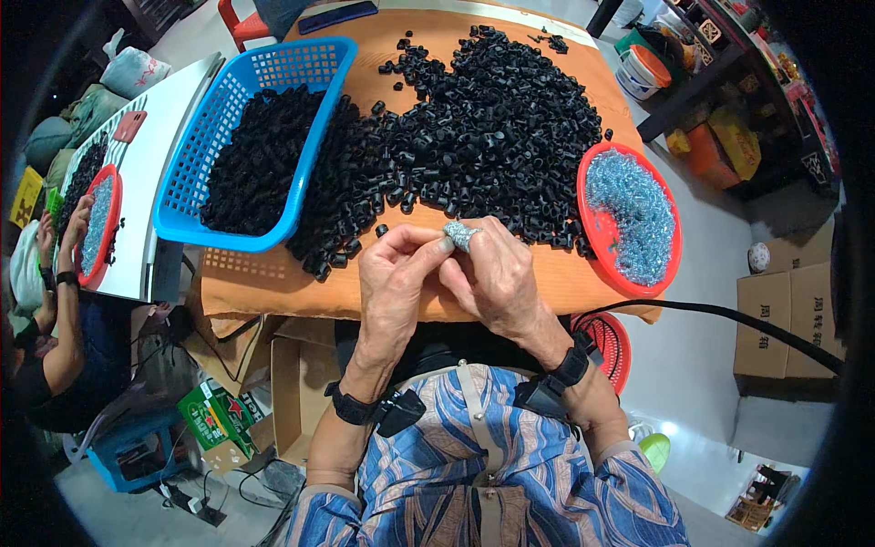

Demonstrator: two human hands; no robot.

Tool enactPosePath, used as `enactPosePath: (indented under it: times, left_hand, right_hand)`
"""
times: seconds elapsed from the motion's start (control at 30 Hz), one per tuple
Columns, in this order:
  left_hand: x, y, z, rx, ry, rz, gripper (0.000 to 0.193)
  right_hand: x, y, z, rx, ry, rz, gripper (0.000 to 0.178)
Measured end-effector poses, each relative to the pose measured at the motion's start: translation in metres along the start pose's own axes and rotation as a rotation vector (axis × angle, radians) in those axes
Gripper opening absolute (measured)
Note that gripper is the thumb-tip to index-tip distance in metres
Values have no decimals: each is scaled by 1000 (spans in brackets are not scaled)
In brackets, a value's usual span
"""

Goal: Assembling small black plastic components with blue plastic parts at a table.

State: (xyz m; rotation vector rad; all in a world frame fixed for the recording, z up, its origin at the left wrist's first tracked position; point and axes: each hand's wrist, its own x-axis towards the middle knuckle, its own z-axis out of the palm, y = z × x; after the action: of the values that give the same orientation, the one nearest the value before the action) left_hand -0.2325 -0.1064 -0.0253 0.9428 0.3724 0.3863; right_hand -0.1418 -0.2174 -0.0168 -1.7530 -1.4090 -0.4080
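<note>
My left hand point(394, 273) and my right hand point(499, 278) meet over the near edge of the orange-covered table point(273, 287), fingers pinched together. At my right fingertips is a small grey speckled piece point(462, 236); it looks like a wrap around a finger, though I cannot be sure. My left thumb and forefinger press close beside it. Whatever lies between the fingertips is too small or hidden to name. Just beyond my hands spreads a large heap of small black plastic parts point(492, 118). To the right stands a red round tray point(675, 246) of small shiny bluish pieces point(629, 205).
A blue perforated basket point(324, 118) holding black parts point(260, 164) stands at the left. Another person's hands point(73, 223) work over a red tray point(115, 223) on a white table point(150, 173). A black cable point(729, 316) crosses at right, above a red basket point(620, 351). Cardboard boxes point(788, 305) stand beyond.
</note>
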Motion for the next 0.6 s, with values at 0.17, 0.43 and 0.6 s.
enactPosePath:
  times: [0.17,0.43,0.6]
  left_hand:
    - [0,3,2,55,11,9,11]
    - [-8,55,4,720,382,501,7]
    - [19,115,-36,851,658,610,23]
  right_hand:
    - [3,0,-5,29,-9,85,27]
    - [-12,4,-62,471,-181,689,24]
    - [-20,1,-79,491,-148,786,13]
